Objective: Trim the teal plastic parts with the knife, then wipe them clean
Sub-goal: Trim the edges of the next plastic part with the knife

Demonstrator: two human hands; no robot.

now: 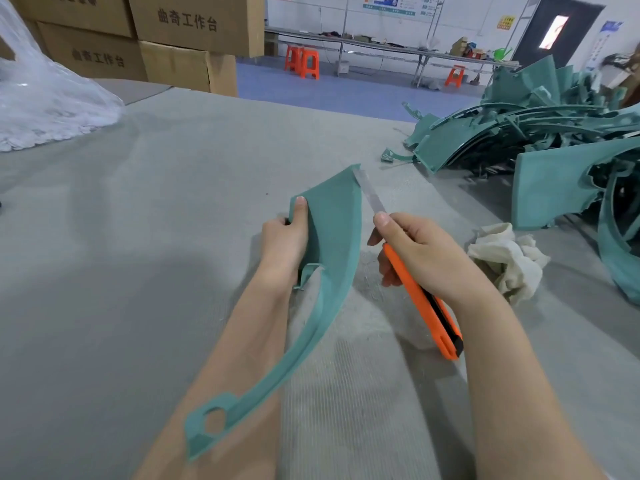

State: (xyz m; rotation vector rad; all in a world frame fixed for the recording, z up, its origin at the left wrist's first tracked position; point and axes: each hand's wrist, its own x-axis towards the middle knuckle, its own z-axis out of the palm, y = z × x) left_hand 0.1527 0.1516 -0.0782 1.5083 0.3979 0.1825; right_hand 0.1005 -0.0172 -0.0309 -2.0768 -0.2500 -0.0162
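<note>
Nearest the camera, two bare forearms were seen reaching out over a grey felt-covered table (138,237). One teal plastic part (329,237), a broad panel tapering to a long curved strip with a hexagonal hole at its near end, was held up above the table by the left hand (285,242), closed on the panel's left edge with the thumb pressed on its face. An orange knife (420,299) was gripped in the right hand (420,254), just right of the part, its extended blade laid against the panel's upper right edge. A crumpled white cloth (505,258) was lying right of the part, near the knife hand. Beyond the cloth, farther right of the part, a heap of teal parts (540,140) was piled.
</note>
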